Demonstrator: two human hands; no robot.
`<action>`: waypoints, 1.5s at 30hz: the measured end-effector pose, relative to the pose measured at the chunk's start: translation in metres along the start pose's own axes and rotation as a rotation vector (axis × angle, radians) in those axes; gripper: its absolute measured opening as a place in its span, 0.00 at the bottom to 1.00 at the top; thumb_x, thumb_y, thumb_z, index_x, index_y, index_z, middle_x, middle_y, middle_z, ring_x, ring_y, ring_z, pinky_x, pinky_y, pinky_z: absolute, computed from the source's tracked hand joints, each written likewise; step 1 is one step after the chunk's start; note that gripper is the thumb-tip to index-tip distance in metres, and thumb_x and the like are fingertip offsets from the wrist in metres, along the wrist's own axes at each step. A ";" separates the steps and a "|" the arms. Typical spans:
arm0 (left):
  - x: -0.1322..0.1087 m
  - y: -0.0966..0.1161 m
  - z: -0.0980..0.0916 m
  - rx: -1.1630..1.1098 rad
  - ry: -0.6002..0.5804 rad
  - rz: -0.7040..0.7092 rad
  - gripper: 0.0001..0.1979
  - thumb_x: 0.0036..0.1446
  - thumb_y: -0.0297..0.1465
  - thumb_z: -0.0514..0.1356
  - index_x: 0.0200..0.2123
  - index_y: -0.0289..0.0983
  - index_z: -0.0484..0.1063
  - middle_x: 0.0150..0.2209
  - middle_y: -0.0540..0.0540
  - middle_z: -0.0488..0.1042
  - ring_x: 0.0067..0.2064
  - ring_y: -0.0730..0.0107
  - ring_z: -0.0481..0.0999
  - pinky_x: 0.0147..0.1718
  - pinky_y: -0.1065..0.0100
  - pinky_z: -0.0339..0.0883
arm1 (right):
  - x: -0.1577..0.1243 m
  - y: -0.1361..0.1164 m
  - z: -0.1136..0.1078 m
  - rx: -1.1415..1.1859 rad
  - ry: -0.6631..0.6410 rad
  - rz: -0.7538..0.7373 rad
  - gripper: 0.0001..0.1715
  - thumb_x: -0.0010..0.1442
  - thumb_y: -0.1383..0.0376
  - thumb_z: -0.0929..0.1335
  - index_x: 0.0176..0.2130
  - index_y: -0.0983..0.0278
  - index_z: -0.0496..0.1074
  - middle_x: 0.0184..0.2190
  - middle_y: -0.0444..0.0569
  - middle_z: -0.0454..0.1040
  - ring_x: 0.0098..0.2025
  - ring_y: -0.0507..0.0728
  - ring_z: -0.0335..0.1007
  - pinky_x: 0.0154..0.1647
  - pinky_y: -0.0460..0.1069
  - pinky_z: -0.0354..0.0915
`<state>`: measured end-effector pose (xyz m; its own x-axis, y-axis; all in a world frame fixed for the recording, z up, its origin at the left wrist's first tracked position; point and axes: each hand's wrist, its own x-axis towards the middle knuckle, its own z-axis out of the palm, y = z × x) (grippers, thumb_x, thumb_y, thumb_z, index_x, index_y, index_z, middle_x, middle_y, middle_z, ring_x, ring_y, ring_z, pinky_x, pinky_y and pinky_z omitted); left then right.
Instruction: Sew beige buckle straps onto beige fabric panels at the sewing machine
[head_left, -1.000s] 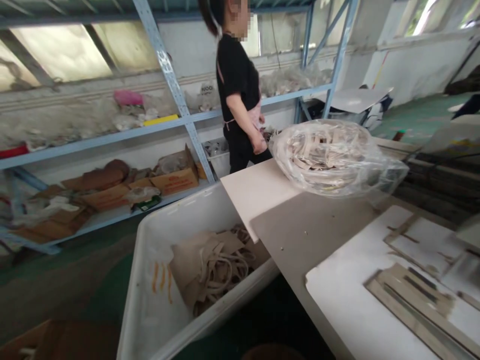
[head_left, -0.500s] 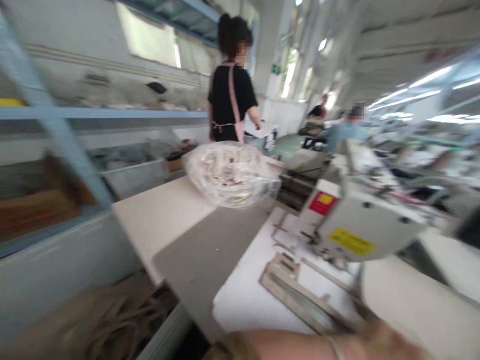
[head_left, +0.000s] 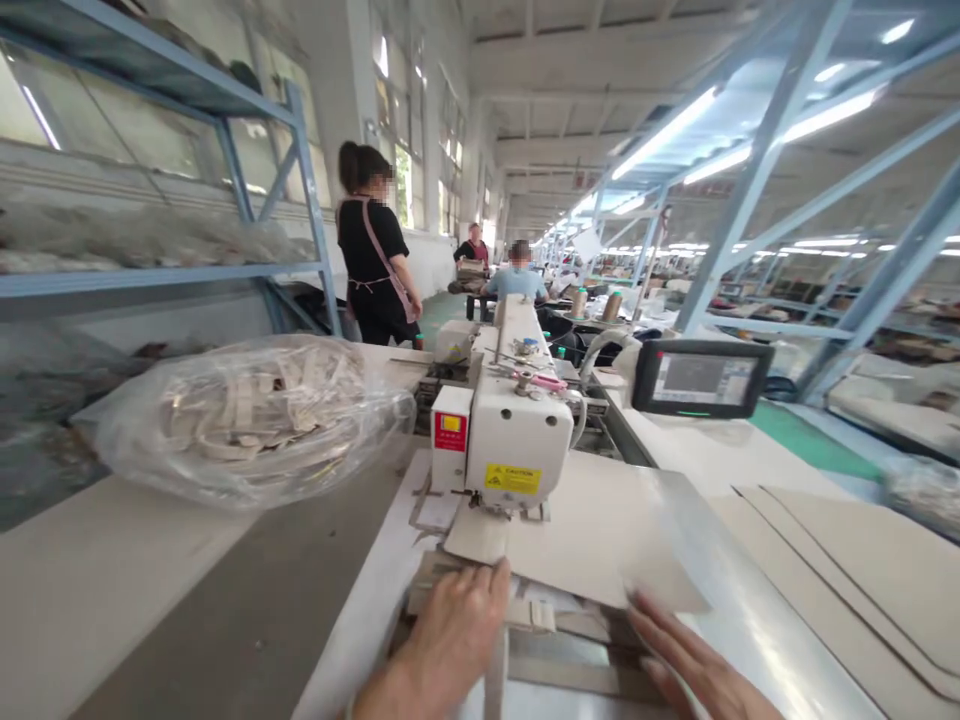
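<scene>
My left hand (head_left: 450, 630) lies flat with fingers stretched out on the grey template (head_left: 525, 615) in front of the white sewing machine (head_left: 506, 435). My right hand (head_left: 690, 665) rests open at the lower right, its fingertips touching the near edge of a beige sheet (head_left: 600, 535) that runs under the machine head. Neither hand grips anything. A strap piece (head_left: 496, 680) runs down between the two hands.
A clear plastic bag of beige straps (head_left: 255, 420) sits on the table at the left. A control screen (head_left: 701, 378) stands to the right of the machine. Beige panels (head_left: 855, 570) lie at the right. A person in black (head_left: 371, 255) stands by the blue shelving (head_left: 150, 270); other workers sit farther back.
The view has swung right from the white bin and shelves to the sewing machine. Both my hands have come into view and now rest on the work in front of it.
</scene>
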<state>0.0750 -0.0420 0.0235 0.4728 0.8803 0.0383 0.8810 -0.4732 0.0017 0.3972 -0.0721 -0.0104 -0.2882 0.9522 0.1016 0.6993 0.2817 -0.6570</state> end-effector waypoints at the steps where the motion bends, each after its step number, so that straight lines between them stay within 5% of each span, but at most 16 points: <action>1: 0.000 -0.010 0.000 0.021 -0.005 -0.039 0.31 0.58 0.11 0.49 0.64 0.28 0.63 0.46 0.34 0.78 0.47 0.51 0.80 0.45 0.53 0.77 | 0.017 -0.006 0.002 -0.060 -0.026 -0.049 0.32 0.63 0.47 0.66 0.62 0.52 0.71 0.68 0.45 0.58 0.68 0.67 0.57 0.69 0.64 0.56; 5: 0.012 -0.040 -0.006 0.022 0.004 -0.111 0.28 0.61 0.12 0.49 0.61 0.32 0.68 0.48 0.37 0.78 0.48 0.54 0.79 0.48 0.56 0.75 | 0.076 -0.022 0.014 -0.292 -0.059 -0.130 0.34 0.72 0.52 0.56 0.63 0.69 0.69 0.67 0.60 0.60 0.69 0.66 0.56 0.72 0.65 0.50; 8: 0.022 -0.051 -0.012 0.014 0.005 -0.076 0.25 0.62 0.14 0.50 0.59 0.35 0.71 0.51 0.38 0.76 0.51 0.54 0.77 0.50 0.56 0.74 | 0.094 -0.018 0.024 -0.427 -0.026 -0.114 0.34 0.73 0.54 0.53 0.63 0.71 0.69 0.65 0.62 0.65 0.69 0.68 0.57 0.71 0.67 0.51; 16: 0.029 -0.077 0.010 -0.247 0.091 0.166 0.29 0.59 0.17 0.57 0.62 0.41 0.70 0.64 0.44 0.69 0.66 0.60 0.66 0.67 0.54 0.58 | 0.091 -0.020 0.022 -0.651 0.137 -0.140 0.27 0.71 0.55 0.60 0.64 0.58 0.70 0.54 0.61 0.74 0.56 0.72 0.68 0.58 0.71 0.64; 21: 0.020 -0.094 0.026 -0.287 0.130 0.208 0.32 0.57 0.16 0.56 0.64 0.42 0.68 0.65 0.44 0.67 0.68 0.60 0.62 0.67 0.53 0.58 | 0.090 -0.018 0.025 -0.550 -0.023 -0.130 0.28 0.73 0.58 0.58 0.67 0.61 0.64 0.68 0.59 0.60 0.71 0.71 0.52 0.68 0.68 0.56; 25: 0.017 -0.103 0.032 -0.318 0.153 0.243 0.32 0.60 0.20 0.55 0.65 0.46 0.66 0.66 0.47 0.66 0.68 0.60 0.63 0.67 0.52 0.56 | 0.082 -0.020 0.028 -0.492 -0.088 -0.079 0.31 0.72 0.57 0.59 0.70 0.63 0.58 0.70 0.59 0.52 0.72 0.70 0.44 0.70 0.68 0.52; 32: 0.022 -0.119 0.051 -0.307 0.188 0.206 0.29 0.63 0.29 0.57 0.66 0.56 0.64 0.66 0.55 0.64 0.68 0.59 0.64 0.66 0.55 0.59 | 0.088 -0.043 0.026 -0.488 -0.103 0.028 0.32 0.74 0.56 0.56 0.70 0.66 0.58 0.69 0.64 0.51 0.72 0.73 0.43 0.70 0.69 0.49; 40: 0.026 -0.122 0.051 -0.270 0.196 0.220 0.27 0.61 0.38 0.63 0.64 0.52 0.68 0.65 0.51 0.66 0.65 0.54 0.67 0.63 0.55 0.63 | 0.086 -0.036 0.026 -0.487 -0.089 0.058 0.37 0.71 0.53 0.61 0.71 0.65 0.55 0.72 0.62 0.48 0.73 0.72 0.42 0.70 0.66 0.50; 45: 0.027 -0.128 0.055 -0.260 0.268 0.289 0.26 0.63 0.34 0.60 0.64 0.51 0.67 0.64 0.50 0.68 0.64 0.55 0.70 0.61 0.56 0.66 | 0.089 -0.032 0.023 -0.537 -0.068 0.102 0.36 0.68 0.51 0.64 0.69 0.61 0.60 0.71 0.68 0.47 0.72 0.76 0.38 0.70 0.71 0.44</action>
<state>-0.0241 0.0445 -0.0306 0.6459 0.6880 0.3309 0.6638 -0.7202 0.2016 0.3340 0.0004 0.0021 -0.2303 0.9731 -0.0026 0.9564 0.2258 -0.1854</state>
